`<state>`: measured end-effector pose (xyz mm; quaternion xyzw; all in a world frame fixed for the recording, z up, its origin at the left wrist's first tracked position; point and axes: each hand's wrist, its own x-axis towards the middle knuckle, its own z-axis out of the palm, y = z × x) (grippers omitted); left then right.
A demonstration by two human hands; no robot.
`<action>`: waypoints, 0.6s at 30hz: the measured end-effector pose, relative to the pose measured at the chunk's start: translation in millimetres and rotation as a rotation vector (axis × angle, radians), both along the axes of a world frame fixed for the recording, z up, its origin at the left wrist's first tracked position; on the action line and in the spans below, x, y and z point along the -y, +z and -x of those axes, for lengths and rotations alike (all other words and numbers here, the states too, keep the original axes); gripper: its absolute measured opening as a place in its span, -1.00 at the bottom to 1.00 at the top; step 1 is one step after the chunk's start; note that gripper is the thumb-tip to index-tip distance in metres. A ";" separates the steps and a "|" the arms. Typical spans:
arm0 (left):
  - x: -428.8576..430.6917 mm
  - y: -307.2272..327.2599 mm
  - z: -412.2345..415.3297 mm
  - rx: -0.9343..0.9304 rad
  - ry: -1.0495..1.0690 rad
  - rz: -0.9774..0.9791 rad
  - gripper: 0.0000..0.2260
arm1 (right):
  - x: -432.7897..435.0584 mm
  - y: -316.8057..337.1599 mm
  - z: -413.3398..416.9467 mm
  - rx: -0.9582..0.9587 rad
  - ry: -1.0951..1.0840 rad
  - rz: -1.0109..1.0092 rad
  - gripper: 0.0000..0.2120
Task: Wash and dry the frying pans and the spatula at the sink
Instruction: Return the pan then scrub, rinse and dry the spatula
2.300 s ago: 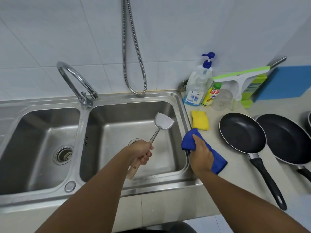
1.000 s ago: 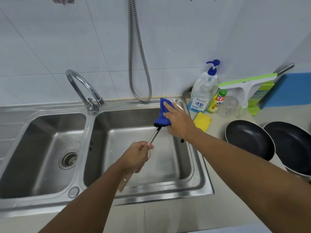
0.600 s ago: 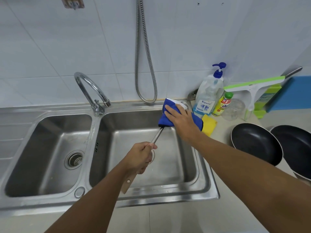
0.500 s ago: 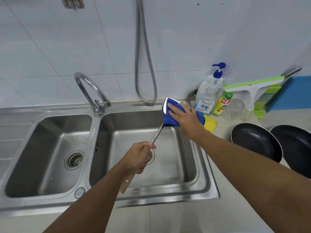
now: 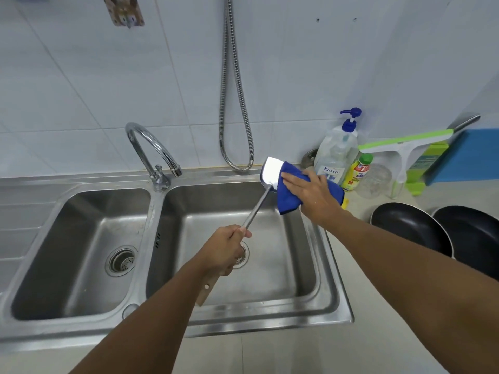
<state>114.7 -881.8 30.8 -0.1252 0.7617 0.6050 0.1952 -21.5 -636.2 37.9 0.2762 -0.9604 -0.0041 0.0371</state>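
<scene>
- Well, the left hand (image 5: 224,249) is curled tight round the spatula (image 5: 256,210) where the metal shaft meets the wooden handle. The handle's end pokes out below the wrist.
- The spatula slants up and away over the right basin. Its blade is raised near that basin's far right corner.
- The right hand (image 5: 313,195) lies with fingers flat and fairly straight on a blue cloth (image 5: 287,202), pressing it against the blade. The thumb is out of sight, so I cannot tell whether it pinches from behind.
- The cloth covers the blade's right side and hangs below the hand, while the left part of the blade shows bare and shiny.
- The two hands are apart, one at each end of the spatula.
- Beneath them is the double sink (image 5: 333,271), with a curved faucet (image 5: 152,151) at the back between the basins.
- A metal hose (image 5: 236,103) hangs in a loop on the tiled wall behind.
- On the counter (image 5: 367,346) to the right, a black frying pan (image 5: 407,225) sits just beside a second frying pan (image 5: 469,238).
- Further back stand a pump soap bottle (image 5: 336,155), a yellow bottle (image 5: 356,175) and a green-and-white squeegee (image 5: 405,147).
</scene>
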 end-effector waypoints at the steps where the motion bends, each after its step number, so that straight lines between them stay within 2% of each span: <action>1: 0.0 1.7 1.0 -0.012 -0.019 0.020 -0.69 | 3.5 3.8 2.3 0.003 -0.055 -0.006 -0.28; 4: 0.0 7.6 6.2 -0.058 -0.069 0.112 -0.70 | 20.8 10.6 5.1 -0.048 -0.130 0.077 -0.27; 7: 2.5 10.1 8.9 -0.082 -0.074 0.170 -0.71 | 32.5 1.2 2.5 -0.009 -0.016 0.132 -0.28; 11: 8.3 5.9 1.4 -0.006 -0.005 0.074 -0.71 | 19.9 -10.3 3.3 0.010 0.122 0.146 -0.43; 14: 8.8 9.6 -0.2 0.128 0.015 -0.043 -0.71 | 6.4 -11.1 6.3 0.024 0.011 0.190 -0.48; 18: 2.4 19.0 3.1 0.225 0.006 -0.168 -0.70 | 12.9 -13.9 6.0 -0.005 -0.254 0.557 -0.34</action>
